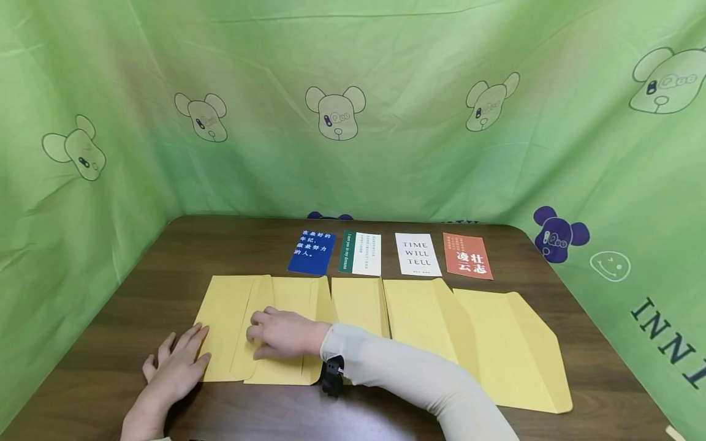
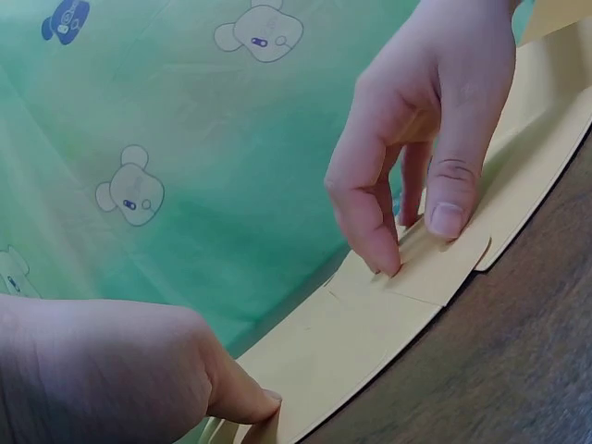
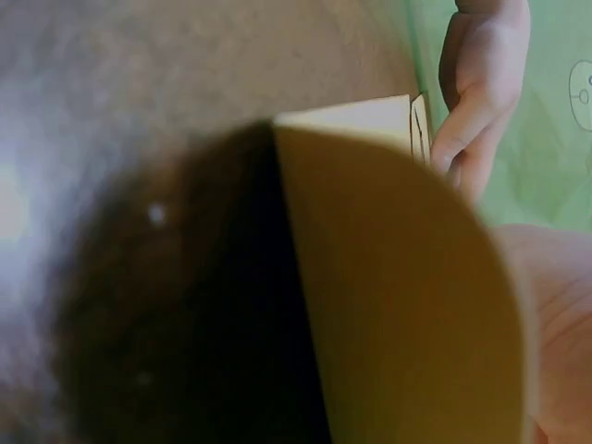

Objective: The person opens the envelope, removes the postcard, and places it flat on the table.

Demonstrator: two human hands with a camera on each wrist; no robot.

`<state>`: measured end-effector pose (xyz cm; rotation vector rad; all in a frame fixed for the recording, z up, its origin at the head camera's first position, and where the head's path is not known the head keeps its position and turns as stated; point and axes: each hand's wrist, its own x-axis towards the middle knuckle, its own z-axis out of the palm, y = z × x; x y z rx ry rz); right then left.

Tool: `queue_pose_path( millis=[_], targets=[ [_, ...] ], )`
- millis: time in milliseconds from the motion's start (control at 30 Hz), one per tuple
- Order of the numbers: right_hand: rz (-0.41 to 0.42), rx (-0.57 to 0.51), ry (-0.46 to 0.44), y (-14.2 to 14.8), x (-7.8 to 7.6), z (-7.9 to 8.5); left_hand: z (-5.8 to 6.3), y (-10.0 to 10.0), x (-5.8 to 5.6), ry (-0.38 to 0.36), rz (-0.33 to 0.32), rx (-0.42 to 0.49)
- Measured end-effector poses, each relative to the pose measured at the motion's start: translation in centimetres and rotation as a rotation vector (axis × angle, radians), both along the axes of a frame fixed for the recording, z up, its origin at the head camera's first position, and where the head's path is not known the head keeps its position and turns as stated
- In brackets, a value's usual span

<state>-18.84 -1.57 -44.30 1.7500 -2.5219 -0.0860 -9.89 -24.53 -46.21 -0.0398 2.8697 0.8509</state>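
Several yellow paper envelopes lie in a row, flaps out to the right. Fingertips of my left hand rest on the left edge of the leftmost envelope. My right hand reaches across the row, with its bent fingertips and thumb touching down on that envelope's flap, which overlaps the second envelope. In the left wrist view, thumb and fingers stand apart on the paper. A blurred, raised envelope flap fills much of the right wrist view and hides most of my right hand.
Behind the envelopes lie a blue card, a green and white card, a white card and a red card. Further envelopes continue rightward, partly under my right sleeve. A green curtain surrounds the brown table.
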Motion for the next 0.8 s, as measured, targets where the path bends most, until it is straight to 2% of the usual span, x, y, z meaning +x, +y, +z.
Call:
queue_pose_path(
  millis=[333,800],
  targets=[
    [-0.028,0.045,-0.060,-0.2,-0.5,-0.1,-0.1,-0.1,0.1,-0.003,-0.001,0.010],
    [-0.074,0.159,-0.113,-1.1,-1.2,1.0,-0.1,0.0,-0.1,0.009,-0.003,0.002]
  ],
)
